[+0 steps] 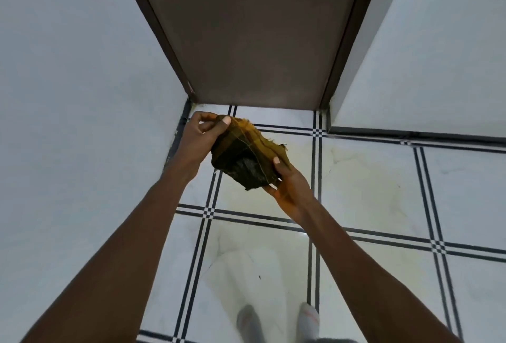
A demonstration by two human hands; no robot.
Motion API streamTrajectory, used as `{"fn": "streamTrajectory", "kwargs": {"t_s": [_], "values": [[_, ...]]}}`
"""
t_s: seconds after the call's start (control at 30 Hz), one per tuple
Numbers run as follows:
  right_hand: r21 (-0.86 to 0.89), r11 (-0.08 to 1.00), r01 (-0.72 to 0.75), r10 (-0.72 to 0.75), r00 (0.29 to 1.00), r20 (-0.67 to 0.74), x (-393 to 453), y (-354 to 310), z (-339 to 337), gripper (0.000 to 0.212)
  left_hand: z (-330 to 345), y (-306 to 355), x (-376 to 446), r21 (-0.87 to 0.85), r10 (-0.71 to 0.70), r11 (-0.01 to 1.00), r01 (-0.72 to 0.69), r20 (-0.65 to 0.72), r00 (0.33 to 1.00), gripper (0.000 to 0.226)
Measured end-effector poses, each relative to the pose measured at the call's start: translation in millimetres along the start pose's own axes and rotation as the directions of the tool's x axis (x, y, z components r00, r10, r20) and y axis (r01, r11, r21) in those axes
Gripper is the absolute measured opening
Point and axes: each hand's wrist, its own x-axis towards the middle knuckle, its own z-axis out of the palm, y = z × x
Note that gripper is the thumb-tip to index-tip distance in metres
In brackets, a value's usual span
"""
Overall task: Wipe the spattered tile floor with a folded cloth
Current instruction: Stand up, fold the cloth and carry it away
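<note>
Hands: left hand pinches the upper end of the cloth, thumb on top; right hand grips its lower end from beneath, thumb over the edge.
Cloth: yellow and dark, bunched and loosely folded, held in mid-air at frame centre, apart from the tile floor.
Floor: pale yellowish stain right of and below the cloth, by the brown door.
Risks: loose fold may fall open when lowered, wiping unevenly; socked feet, lower centre, could slip or track the spatter.

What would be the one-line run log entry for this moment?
both hands grip folded yellow-and-dark cloth in air | left hand | right hand | yellowish stain on white tile floor unwiped
</note>
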Motion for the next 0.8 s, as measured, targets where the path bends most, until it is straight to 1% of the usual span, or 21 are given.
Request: {"fn": "streamTrajectory", "kwargs": {"t_s": [0.1,0.17,0.23,0.3,0.37,0.4,0.47,0.5,0.57,0.63,0.73,0.8], "values": [[0.012,1.000,0.026,-0.026,1.000,-0.009,-65.9,-38.9,34.6,0.040,-19.0,61.5,-39.5,0.049,0.038,0.998,-0.039,0.025,0.999,0.055],[-0.011,0.999,0.049,-0.049,0.998,-0.025,-103.7,-62.9,58.4,0.035,-25.3,91.8,-66.4,0.120,0.121,0.985,-0.123,0.022,0.992,0.058],[-0.033,0.998,0.051,-0.052,0.999,-0.018,-131.5,-69.2,72.8,0.026,-26.6,106.9,-97.6,0.206,0.171,0.963,-0.175,0.039,0.985,0.049],[-0.037,0.999,0.031,-0.032,0.999,-0.037,-151.4,-69.1,80.3,0.022,-20.6,108.2,-126.8,0.248,0.194,0.946,-0.210,0.085,0.977,0.036],[-0.034,0.999,0.019,-0.021,0.998,-0.052,-163.1,-66.5,82.9,0.024,-12.1,101.5,-149.2,0.314,0.164,0.926,-0.207,0.158,0.974,0.031],[-0.033,0.999,0.018,-0.019,0.998,-0.056,-168.0,-64.2,81.9,0.025,-7.9,95.3,-159.1,0.342,0.133,0.919,-0.197,0.202,0.970,0.032],[-0.044,0.999,0.011,-0.015,0.997,-0.071,-178.0,-60.0,77.8,0.027,1.6,81.1,-175.9,0.386,0.052,0.908,-0.162,0.280,0.959,0.040],[-0.053,0.999,0.004,-0.009,0.996,-0.088,-181.7,-58.8,75.4,0.028,6.2,74.4,-182.5,0.413,0.024,0.898,-0.151,0.298,0.954,0.044],[-0.063,0.998,-0.009,0.003,0.995,-0.104,-189.1,-57.4,68.5,0.027,15.8,60.5,-194.0,0.445,0.030,0.882,-0.158,0.280,0.959,0.046],[-0.050,0.999,-0.017,0.011,0.995,-0.104,-194.2,-56.9,62.5,0.027,24.9,48.6,-201.3,0.432,0.079,0.884,-0.179,0.239,0.968,0.036],[-0.018,1.000,-0.025,0.023,0.995,-0.092,-203.4,-58.9,52.6,0.030,36.6,39.8,-212.4,0.454,0.181,0.858,-0.240,0.169,0.969,0.017],[0.003,1.000,-0.030,0.030,0.997,-0.076,-209.0,-62.4,48.5,0.030,41.3,40.8,-217.9,0.441,0.218,0.860,-0.257,0.138,0.966,0.018]]}}
